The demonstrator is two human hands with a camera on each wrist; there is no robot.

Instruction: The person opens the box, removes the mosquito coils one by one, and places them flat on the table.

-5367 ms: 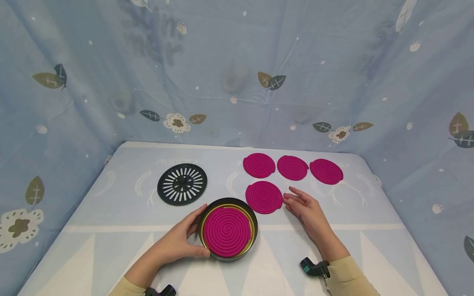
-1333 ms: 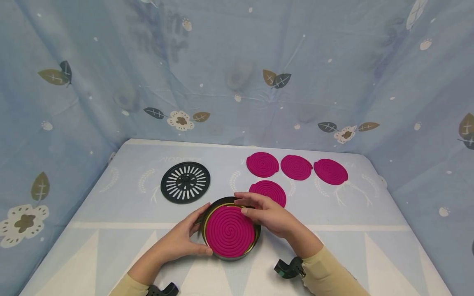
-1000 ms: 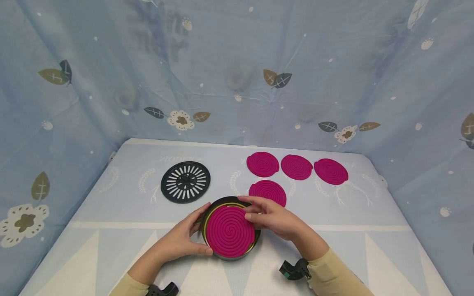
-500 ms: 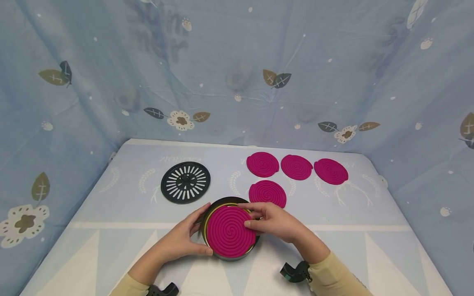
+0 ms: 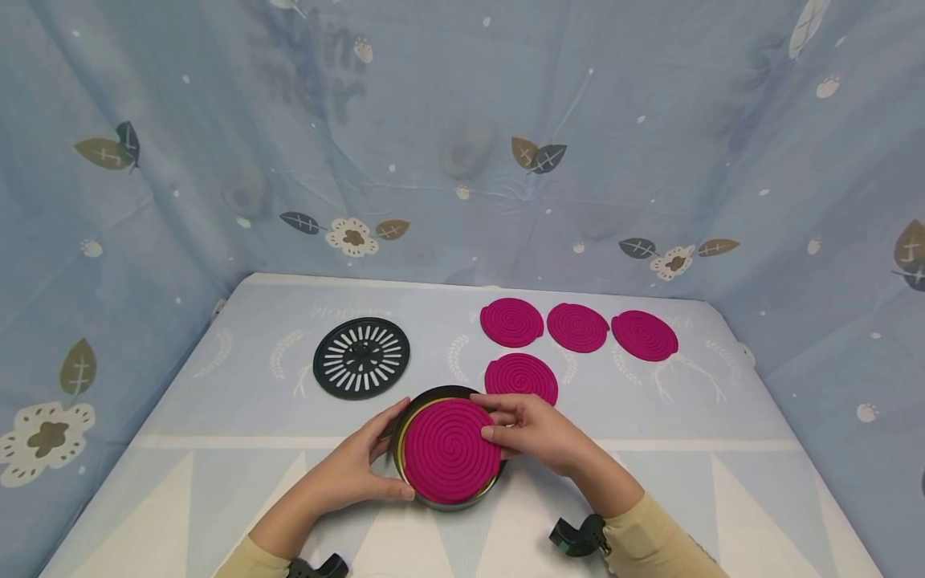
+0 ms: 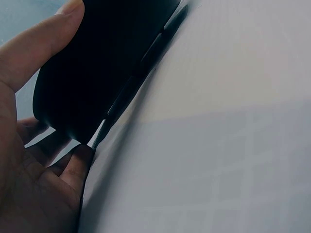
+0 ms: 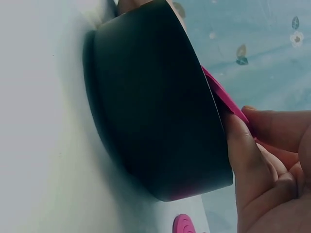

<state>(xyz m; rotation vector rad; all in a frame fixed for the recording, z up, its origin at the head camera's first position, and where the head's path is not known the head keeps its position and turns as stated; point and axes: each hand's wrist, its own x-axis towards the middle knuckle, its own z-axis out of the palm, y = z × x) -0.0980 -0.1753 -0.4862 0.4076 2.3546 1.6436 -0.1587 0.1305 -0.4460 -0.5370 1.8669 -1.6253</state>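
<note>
A round dark tin [image 5: 448, 507] stands on the table in the head view, with a magenta spiral mosquito coil [image 5: 451, 451] at its mouth. My left hand [image 5: 361, 470] grips the tin's left side, thumb at the near rim and fingers round the back; the left wrist view shows the dark wall [image 6: 97, 63] between thumb and fingers. At the tin's right rim, my right hand [image 5: 531, 433] pinches the coil's edge between thumb and finger. In the right wrist view that coil [image 7: 227, 97] tilts up above the rim, its far side hidden behind the wall.
Behind the tin on the left lies a black slotted lid [image 5: 361, 358]. Three more coils make a row at the back, the middle one [image 5: 578, 327] among them. Another coil [image 5: 522, 376] lies just beyond my right hand. A patterned curtain [image 5: 462, 144] hangs behind the table.
My right hand has come left from beside the nearest loose coil to the tin. The coil in the tin now has its right edge raised, shifted slightly right. My left hand keeps its grip.
</note>
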